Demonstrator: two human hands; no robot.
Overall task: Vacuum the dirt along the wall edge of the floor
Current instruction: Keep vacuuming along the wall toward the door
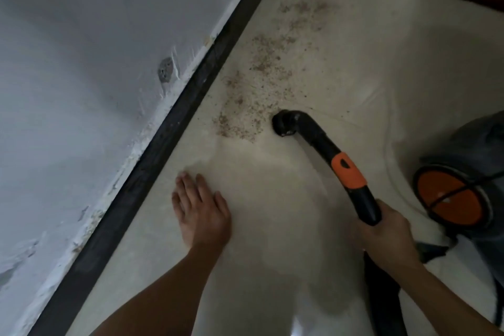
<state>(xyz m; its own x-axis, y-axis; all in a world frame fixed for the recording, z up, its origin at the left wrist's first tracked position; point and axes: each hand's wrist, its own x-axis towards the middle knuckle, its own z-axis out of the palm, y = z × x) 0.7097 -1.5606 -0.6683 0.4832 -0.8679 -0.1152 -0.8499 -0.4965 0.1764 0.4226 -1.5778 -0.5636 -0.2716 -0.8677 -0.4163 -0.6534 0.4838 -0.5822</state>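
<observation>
Gripping the black curved vacuum tube with orange collar (324,144), your right hand (387,237) has its fingers wrapped round the rear end. The tube mouth (283,126) sits at 5 o'clock of the scattered brown dirt (259,84) beside the black skirting strip (163,142). Your left hand (201,210) lies flat, fingers straight, on the cream floor (286,213).

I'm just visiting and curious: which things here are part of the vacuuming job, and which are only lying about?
Part of the job: vacuum wand, gripped by the right hand; vacuum body; dirt beside the black skirting.

Just there: left hand, flat on the floor; grey patch on the wall.
</observation>
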